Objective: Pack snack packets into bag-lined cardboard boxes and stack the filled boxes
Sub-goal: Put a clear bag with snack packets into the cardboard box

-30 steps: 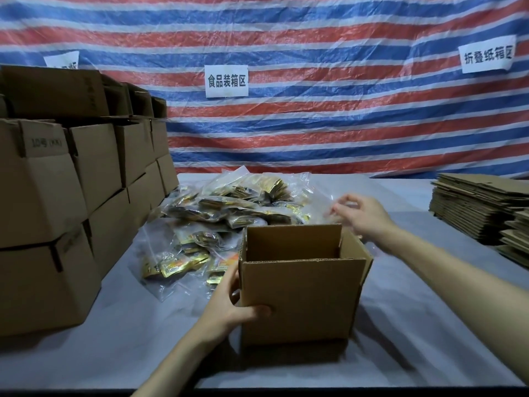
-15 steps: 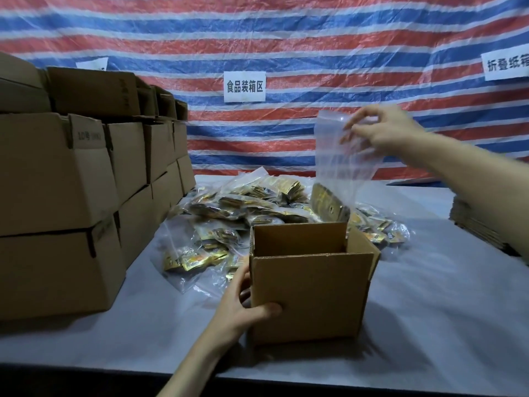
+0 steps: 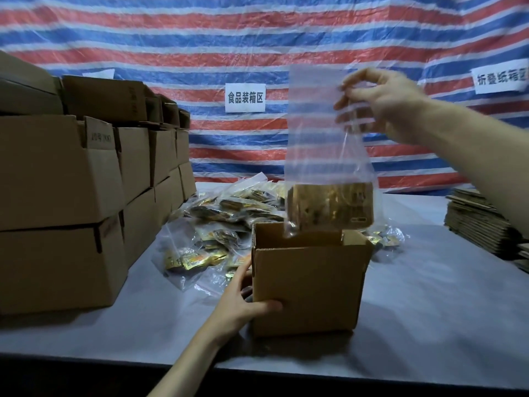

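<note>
The bag of snack packets hangs with its long axis vertical and its mouth up, just above the open box, pinched at its top by my right hand while my left hand grips the box's corner; this box looks unfilled, and other boxes stand stacked to its left.

Table carries stacked boxes, snack bags, open box
</note>
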Demonstrator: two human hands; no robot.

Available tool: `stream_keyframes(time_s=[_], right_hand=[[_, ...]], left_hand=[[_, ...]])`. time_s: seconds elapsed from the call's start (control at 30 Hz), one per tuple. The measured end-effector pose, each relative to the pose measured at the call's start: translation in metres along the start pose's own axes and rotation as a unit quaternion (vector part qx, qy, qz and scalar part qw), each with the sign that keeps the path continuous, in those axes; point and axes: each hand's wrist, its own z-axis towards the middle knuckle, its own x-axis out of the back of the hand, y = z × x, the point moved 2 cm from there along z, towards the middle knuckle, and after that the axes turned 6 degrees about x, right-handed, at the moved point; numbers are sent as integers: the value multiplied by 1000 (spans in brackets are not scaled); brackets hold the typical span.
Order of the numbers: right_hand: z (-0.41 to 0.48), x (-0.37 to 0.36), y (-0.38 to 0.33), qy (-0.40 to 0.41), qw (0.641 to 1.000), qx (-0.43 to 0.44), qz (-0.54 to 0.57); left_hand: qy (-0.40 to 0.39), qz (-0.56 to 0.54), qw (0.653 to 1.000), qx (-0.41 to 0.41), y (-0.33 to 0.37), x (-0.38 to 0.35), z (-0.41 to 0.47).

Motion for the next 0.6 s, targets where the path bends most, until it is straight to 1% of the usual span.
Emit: stream_keyframes(time_s=[0.2,0.43,0.6], right_hand=[[-9,-16,8,-31,999,-3,7],[-3,-18,3,1,999,35,-16],[-4,-23,2,-25,999,28,-18]], left_hand=[[5,6,1000,5,-2,1,1],[7,13,1000,4,-3,2,3],[13,9,1000,5,-4,3,3]])
